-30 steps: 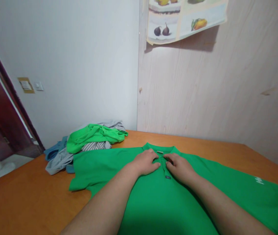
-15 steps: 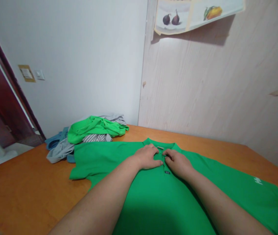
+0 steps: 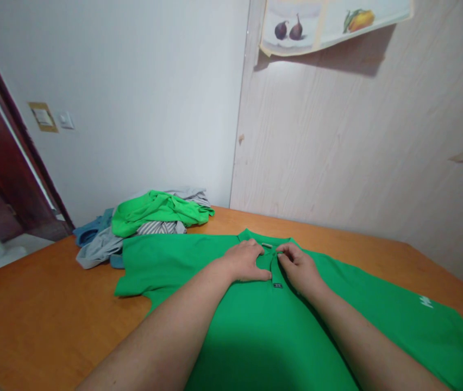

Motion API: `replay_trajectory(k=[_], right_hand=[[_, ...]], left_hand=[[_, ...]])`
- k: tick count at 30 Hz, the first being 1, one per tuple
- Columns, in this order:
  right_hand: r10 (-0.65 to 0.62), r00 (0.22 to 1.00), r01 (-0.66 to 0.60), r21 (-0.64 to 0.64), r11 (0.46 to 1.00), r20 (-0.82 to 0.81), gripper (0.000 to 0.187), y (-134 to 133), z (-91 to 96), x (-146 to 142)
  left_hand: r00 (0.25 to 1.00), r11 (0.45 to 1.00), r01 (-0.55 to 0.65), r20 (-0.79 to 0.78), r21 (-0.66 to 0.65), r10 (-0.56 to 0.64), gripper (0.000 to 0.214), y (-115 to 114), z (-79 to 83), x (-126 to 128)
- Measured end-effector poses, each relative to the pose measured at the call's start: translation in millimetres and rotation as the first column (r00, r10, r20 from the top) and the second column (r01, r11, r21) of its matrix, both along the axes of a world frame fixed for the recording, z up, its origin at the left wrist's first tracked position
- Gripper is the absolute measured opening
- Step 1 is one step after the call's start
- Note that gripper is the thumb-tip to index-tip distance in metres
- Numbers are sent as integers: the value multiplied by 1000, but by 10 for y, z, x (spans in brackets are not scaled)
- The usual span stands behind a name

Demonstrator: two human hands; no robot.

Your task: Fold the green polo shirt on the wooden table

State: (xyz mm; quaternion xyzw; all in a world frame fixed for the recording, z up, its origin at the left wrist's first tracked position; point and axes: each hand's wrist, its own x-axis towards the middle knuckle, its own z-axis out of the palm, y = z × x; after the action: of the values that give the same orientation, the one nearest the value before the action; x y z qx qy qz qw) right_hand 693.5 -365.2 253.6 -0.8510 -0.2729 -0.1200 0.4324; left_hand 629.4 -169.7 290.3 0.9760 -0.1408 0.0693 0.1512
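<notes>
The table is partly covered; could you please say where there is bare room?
The table is bare at left, bordered by the clothes pile, green shirt and left forearm; a far strip is free between the shirt and the wall panel. The shirt, with left hand and right hand on it, crowds the centre; the pile, the far left.

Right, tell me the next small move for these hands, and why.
I'd probably have the right hand lay the placket down flat: its fingers seem to pinch the placket's upper part, just below the collar. The left hand, thumb and fingers apart, rests on the green shirt opposite, well placed to steady the cloth.
</notes>
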Motion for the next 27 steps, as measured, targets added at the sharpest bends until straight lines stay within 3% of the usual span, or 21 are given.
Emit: replay_trajectory(k=[11,17,20,23,27], right_hand=[[-4,1000,10,-239,971,23,24,31,87,-129],[76,988,-13,-424,906,131,22,36,104,-164],[123,982,-44,-464,885,141,28,28,111,-169],[141,980,-52,-493,868,143,31,24,126,-179],[153,975,-45,-536,843,159,32,32,160,-206]], left_hand=[[1000,1000,-1,19,6,1,65,12,-27,7],[999,1000,23,22,17,-23,63,14,-9,-4],[999,999,31,36,27,-32,49,36,-1,-5],[997,998,-33,76,53,29,30,67,7,0],[986,989,-121,129,83,110,27,85,4,6]])
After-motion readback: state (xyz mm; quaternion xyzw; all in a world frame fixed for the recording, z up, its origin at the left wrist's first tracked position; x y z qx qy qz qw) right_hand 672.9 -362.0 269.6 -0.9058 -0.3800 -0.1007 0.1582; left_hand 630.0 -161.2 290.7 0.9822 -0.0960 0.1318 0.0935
